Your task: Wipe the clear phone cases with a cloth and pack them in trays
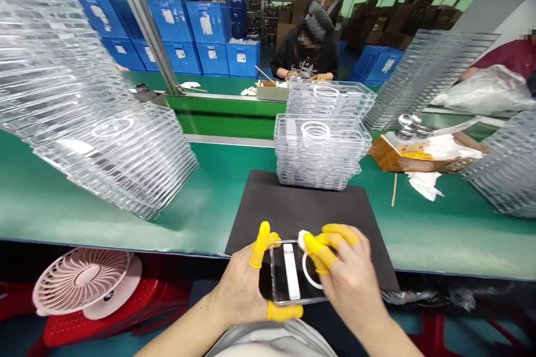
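The left hand point(238, 290) and right hand point(349, 273) hide much of the clear case point(293, 273), and the right hand's yellow-capped fingers point(320, 251) cover most of a white wad point(302, 240). Labels on the blue crates point(205, 25) are too small to read. What the far co-worker's hands point(304, 73) hold is too small to tell. The left edge cuts off a stack of clear cases point(62, 95), and the right edge cuts off a person in a red sleeve point(498, 58).
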The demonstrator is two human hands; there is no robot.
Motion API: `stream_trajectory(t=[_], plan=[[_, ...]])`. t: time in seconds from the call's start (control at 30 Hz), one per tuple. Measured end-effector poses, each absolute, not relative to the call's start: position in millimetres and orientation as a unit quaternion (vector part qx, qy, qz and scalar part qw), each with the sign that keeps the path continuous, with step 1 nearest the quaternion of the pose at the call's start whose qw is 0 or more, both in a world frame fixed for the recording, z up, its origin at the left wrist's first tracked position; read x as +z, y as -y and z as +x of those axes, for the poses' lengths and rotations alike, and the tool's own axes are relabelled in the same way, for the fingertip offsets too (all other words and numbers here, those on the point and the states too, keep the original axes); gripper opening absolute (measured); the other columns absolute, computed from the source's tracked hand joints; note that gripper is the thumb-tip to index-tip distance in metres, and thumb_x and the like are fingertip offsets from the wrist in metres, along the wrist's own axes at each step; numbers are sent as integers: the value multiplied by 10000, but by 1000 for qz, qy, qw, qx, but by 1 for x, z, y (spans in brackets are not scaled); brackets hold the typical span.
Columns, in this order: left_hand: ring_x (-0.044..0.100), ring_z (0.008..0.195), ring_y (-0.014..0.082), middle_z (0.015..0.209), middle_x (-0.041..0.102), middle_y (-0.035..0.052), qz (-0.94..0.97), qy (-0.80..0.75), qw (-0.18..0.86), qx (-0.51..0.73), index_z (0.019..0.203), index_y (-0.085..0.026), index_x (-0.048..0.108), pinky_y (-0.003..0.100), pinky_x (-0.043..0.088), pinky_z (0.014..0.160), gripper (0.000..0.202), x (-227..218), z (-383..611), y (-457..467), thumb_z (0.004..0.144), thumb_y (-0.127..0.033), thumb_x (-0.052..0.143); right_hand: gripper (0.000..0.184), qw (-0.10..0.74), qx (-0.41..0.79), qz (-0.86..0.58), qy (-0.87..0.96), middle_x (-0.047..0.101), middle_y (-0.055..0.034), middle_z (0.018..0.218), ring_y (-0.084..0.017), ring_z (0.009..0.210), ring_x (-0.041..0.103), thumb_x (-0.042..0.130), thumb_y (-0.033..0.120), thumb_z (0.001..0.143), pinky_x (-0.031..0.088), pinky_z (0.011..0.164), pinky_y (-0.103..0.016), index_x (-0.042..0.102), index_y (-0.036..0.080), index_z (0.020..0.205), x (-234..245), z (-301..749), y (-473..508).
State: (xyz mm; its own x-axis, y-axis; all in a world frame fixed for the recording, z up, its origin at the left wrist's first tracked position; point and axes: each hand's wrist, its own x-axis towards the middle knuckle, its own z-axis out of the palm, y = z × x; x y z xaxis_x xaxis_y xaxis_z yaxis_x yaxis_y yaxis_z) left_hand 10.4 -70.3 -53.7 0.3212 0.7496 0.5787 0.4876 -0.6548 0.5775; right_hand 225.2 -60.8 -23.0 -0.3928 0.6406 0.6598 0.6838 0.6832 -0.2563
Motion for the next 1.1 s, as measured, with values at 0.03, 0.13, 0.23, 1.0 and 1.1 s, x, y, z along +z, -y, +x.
stream_trajectory(t=[0.03,0.13,0.23,1.0,1.1], plan=[[710,948,258,1059,697,106,800,-393,142,430,1482,-174,215,375,591,841,1092,-54,10,70,653,-601,784,257,383,-11,-378,843,603,-70,868,-240,964,525,475,34,885,368,944,-480,671,164,990,-23,221,64],[684,1042,288,1154,677,157,822,-394,82,403,1456,-139,313,367,579,887,1012,-53,8,70,671,-590,764,260,375,6,-329,866,608,-72,896,-236,970,529,478,31,878,371,949,-468,664,144,1019,-31,233,78],[663,1092,299,1196,664,169,838,-384,47,385,1410,-133,398,355,564,927,937,-50,7,68,674,-585,762,227,362,-36,-391,845,604,-77,921,-255,987,528,557,23,845,365,933,-492,654,156,1002,-39,257,87],[686,1019,309,1186,641,201,851,-388,-4,354,1342,-83,474,366,598,856,777,-48,-5,92,785,-580,689,115,454,44,-505,733,616,-51,909,-223,951,567,608,153,895,494,818,-410,688,227,932,-29,262,73],[700,981,307,1144,658,201,858,-380,-23,345,1322,-76,489,355,611,818,733,-45,-4,91,808,-568,668,206,411,27,-453,790,590,-55,833,-220,889,554,510,76,883,477,843,-451,681,188,906,-21,233,77]])
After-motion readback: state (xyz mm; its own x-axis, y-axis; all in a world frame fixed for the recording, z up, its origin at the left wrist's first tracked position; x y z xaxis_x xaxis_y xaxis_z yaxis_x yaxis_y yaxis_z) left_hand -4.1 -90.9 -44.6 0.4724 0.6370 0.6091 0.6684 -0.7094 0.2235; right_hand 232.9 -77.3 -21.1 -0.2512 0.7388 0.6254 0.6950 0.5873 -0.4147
